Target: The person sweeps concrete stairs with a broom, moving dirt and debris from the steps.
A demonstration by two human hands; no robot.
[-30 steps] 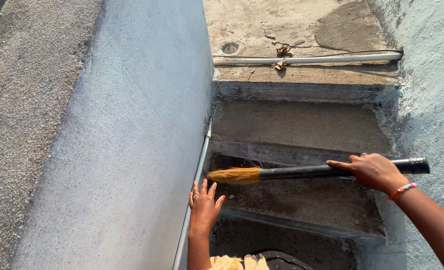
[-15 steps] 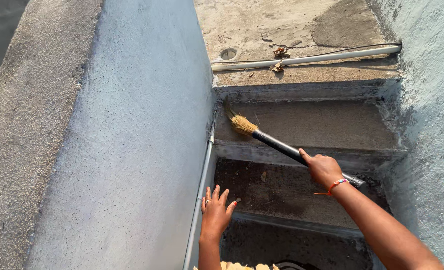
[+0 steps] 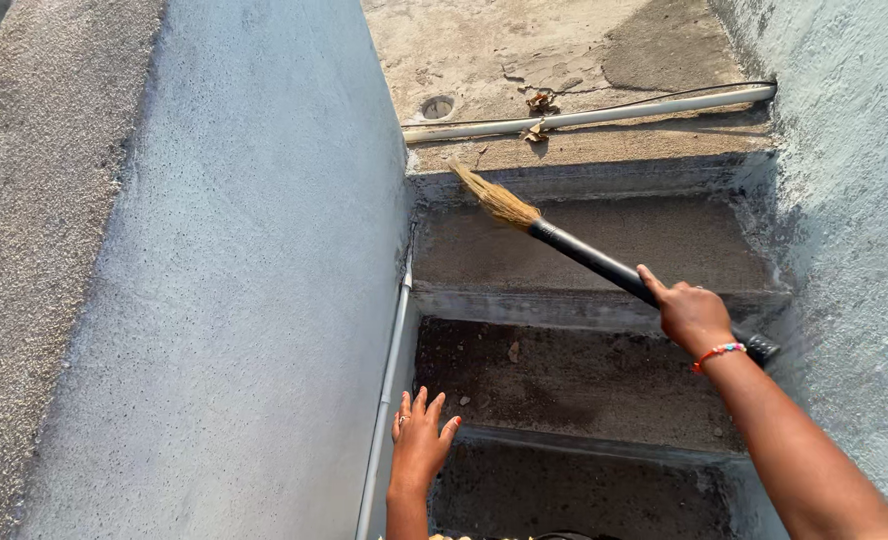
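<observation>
Concrete steps (image 3: pixel 604 245) climb between 2 plastered walls, and the broom (image 3: pixel 604 262) lies slantwise over them, its straw tip at the top step's left edge, its black handle running down and right into the right hand (image 3: pixel 692 315), which is clenched around it. Below the steps' left edge, the left hand (image 3: pixel 421 447) is flat and spread, holding nothing. Against half a second ago, the tip is 1 riser higher and the right hand further right.

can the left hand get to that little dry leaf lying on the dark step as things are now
Probably yes. The left hand rests open at the near edge of that same step, by the wall pipe, and the leaf lies just beyond the fingers on bare concrete. The broom is raised over the higher step, leaving the way free.
</observation>
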